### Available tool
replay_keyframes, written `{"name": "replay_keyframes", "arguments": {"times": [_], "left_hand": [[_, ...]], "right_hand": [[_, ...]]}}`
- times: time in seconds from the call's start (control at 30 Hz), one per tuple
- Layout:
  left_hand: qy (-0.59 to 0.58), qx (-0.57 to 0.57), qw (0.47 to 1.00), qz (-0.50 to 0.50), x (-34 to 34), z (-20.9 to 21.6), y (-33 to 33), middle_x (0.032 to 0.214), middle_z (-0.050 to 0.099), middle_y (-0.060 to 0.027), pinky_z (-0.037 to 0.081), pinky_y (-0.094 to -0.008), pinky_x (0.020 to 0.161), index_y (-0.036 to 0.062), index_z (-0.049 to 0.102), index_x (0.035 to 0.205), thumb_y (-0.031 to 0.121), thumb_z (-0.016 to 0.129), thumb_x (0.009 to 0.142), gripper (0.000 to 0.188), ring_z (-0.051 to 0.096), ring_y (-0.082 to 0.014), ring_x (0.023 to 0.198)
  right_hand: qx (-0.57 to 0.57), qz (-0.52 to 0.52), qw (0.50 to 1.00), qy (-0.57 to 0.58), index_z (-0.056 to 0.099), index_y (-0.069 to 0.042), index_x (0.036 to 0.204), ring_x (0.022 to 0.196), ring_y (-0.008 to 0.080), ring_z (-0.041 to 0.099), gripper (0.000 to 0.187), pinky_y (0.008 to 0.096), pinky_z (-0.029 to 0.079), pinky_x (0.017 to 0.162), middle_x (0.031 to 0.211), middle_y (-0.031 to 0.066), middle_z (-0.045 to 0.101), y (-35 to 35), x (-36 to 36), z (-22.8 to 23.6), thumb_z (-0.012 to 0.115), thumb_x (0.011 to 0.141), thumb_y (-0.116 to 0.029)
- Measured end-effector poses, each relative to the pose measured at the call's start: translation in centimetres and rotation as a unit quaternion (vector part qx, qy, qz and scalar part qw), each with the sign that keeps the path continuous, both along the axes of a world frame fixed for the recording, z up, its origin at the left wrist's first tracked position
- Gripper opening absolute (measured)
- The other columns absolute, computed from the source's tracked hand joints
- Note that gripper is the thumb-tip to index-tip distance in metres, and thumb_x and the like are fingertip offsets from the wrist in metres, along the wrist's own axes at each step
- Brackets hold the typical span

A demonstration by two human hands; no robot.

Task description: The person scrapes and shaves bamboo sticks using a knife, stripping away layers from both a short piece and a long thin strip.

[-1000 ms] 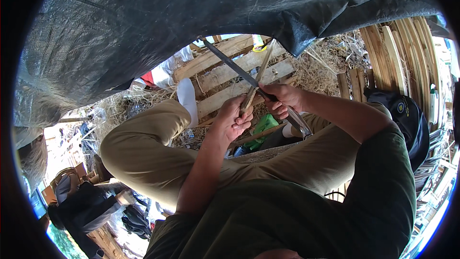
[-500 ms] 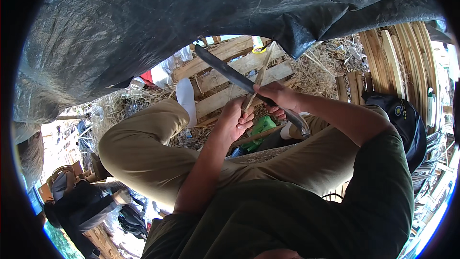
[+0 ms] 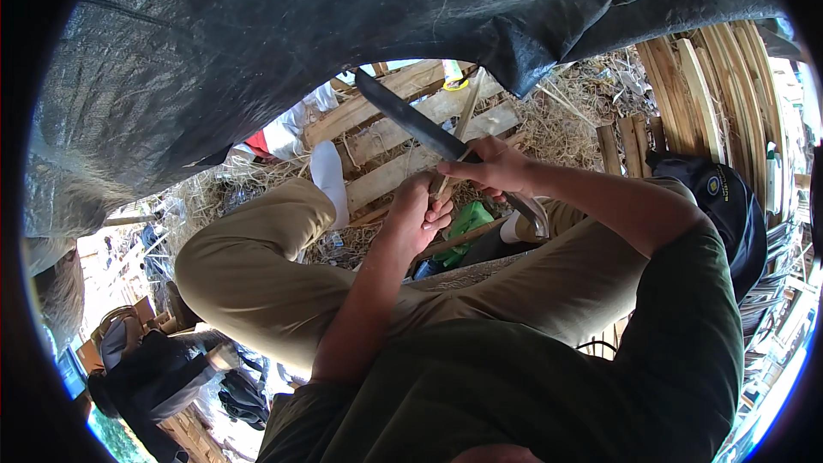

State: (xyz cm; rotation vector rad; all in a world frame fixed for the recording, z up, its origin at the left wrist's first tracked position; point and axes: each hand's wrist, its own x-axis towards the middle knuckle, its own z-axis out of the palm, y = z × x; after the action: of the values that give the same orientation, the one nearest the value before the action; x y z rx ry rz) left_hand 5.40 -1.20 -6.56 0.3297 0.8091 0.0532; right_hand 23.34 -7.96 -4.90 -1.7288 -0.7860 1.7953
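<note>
My left fingers (image 3: pixel 441 207) are closed on the stick (image 3: pixel 469 116), my right fingers (image 3: pixel 467 171) around the knife (image 3: pixel 403 116), whose blade, crossing just beyond the left, warrants controlled strokes.

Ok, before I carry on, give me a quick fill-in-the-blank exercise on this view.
1. The left hand grips a thin strip made of ____.
2. The hand holding the long dark blade is the person's ____ one.
3. The sock on the outstretched foot is coloured ____.
4. The crumpled thing just below the hands is coloured ____.

Missing words: wood; right; white; green.
</note>
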Motion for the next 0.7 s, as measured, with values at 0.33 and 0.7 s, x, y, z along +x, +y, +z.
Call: {"name": "replay_keyframes", "arguments": {"times": [0.33,0.7], "left_hand": [[0.117,0.048,0.991,0.035,0.7,0.9,-1.0,0.051,0.042,0.0000,0.022,-0.0200,0.032,0.0092,0.047,0.081,0.021,0.041,0.099,0.022,0.035,-0.0064,0.038],[0.053,0.054,0.997,-0.018,0.1,-0.3,-0.8,0.048,0.040,-0.0004,0.022,-0.0215,0.030,0.0091,0.047,0.074,0.024,0.041,0.099,0.030,0.030,-0.0070,0.033]], "right_hand": [[-0.056,0.003,0.995,0.078,0.050,-0.004,0.078,0.040,0.0120,0.042,0.051,0.0307,0.035,0.037,0.054,0.0035,0.045,-0.4,0.1,-0.9,0.039,0.102,-0.048],[-0.185,-0.063,0.956,0.220,0.040,-0.012,0.071,0.041,0.0098,0.033,0.053,0.0300,0.032,0.038,0.053,-0.0022,0.034,-1.1,0.0,-1.2,0.036,0.099,-0.057]]}}
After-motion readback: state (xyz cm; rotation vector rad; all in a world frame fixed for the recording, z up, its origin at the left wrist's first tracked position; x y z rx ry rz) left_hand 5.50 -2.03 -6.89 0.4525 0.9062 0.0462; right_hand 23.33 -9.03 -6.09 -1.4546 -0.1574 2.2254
